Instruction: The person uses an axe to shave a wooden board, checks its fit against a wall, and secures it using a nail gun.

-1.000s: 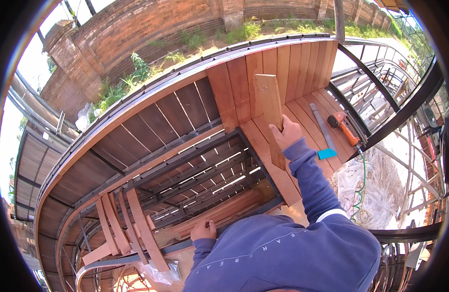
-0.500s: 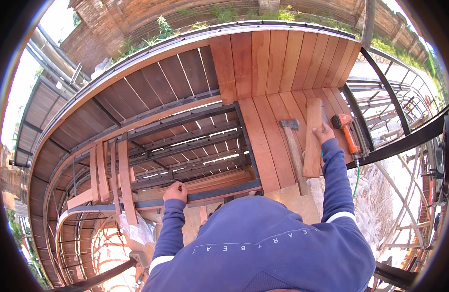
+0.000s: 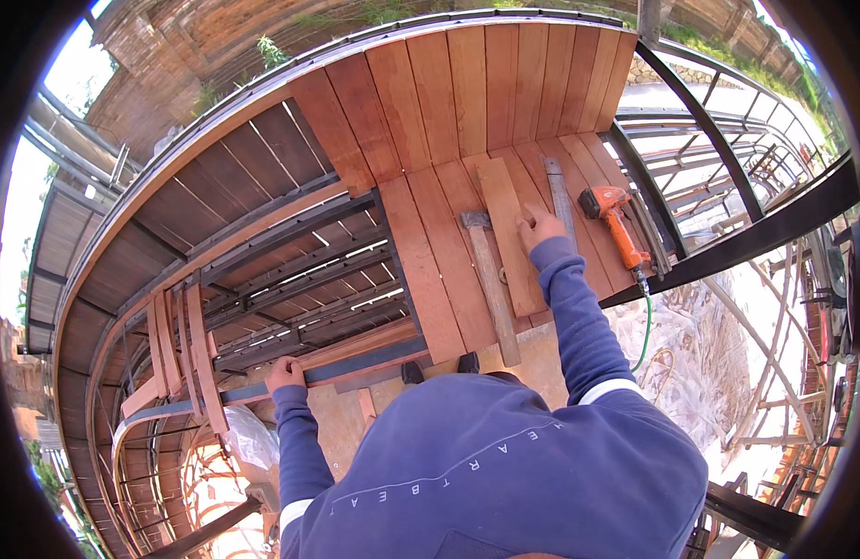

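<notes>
My right hand has its fingers closed on the right edge of a short reddish wooden board, which lies over the laid seat planks. Left of that board rests a hammer with a wooden handle and dark head. A grey metal ruler or square lies just beyond my right hand. Farther right is an orange nail gun. My left hand is curled closed at the dark metal rail; whether anything is in its fingers is hidden.
Upright backrest planks rise behind the seat. Open dark metal framing lies to the left, with several loose wooden strips leaning on it. A green hose runs from the nail gun. Plastic sheeting covers ground at right.
My view has turned, shifting the scene left. The short board has moved closer to the hammer, uncovering more of the metal ruler. My left hand has slid left along the rail.
</notes>
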`<state>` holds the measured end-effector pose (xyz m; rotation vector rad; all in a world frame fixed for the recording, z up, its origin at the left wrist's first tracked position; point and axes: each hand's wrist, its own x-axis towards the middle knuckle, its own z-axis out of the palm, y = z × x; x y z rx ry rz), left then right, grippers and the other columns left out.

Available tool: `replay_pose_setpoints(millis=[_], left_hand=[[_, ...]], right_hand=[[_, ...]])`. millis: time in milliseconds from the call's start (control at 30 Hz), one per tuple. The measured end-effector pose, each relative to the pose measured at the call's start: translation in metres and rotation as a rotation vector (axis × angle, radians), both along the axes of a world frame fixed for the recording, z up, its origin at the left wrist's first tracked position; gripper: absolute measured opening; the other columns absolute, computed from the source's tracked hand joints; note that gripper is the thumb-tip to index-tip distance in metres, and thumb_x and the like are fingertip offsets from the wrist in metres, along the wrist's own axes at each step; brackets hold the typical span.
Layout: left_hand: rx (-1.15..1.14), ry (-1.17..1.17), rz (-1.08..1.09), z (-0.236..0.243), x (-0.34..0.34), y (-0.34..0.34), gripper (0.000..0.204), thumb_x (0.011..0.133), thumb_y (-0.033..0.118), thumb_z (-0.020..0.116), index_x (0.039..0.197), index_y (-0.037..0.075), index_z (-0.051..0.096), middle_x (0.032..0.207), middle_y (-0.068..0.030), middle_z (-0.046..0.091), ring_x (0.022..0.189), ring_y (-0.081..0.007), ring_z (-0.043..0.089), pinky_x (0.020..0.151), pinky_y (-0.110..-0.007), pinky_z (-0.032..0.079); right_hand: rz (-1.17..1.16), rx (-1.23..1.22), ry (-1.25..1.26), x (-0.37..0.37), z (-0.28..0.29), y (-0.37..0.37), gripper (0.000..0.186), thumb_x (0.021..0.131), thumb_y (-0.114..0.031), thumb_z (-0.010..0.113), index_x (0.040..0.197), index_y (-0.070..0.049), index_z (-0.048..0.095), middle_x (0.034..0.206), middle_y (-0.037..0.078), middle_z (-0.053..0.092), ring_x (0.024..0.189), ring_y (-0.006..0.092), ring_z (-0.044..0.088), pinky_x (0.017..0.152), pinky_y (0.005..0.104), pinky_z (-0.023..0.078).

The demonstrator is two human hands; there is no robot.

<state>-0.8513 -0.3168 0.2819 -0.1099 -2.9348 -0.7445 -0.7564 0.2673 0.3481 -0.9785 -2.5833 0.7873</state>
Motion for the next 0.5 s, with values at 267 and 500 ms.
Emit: replay_pose_setpoints(millis=[267,500], left_hand=[[-0.129,-0.045,0.070,-0.011,-0.009,0.000,0.018,0.084,0.027,0.059,0.083,0.014,0.071,0.078,-0.0085,0.070,0.079,-0.0303,0.066,0.082,-0.042,0.044],[0.134,-0.138,0.127,-0.004,-0.016,0.004,0.014,0.085,0.024,0.065,0.089,0.012,0.072,0.078,-0.0065,0.071,0.078,-0.0217,0.069,0.077,-0.037,0.051]], right_hand=[[-0.259,0.245,-0.320,0.069,-0.012,0.024,0.054,0.075,-0.032,0.074,0.120,-0.006,0.060,0.113,0.017,0.061,0.107,0.0371,0.059,0.090,0.0457,0.050],[-0.210,-0.084,0.035,0.072,-0.029,0.061,0.043,0.072,-0.013,0.076,0.108,0.002,0.060,0.089,0.012,0.068,0.078,0.0243,0.068,0.072,0.0350,0.054]])
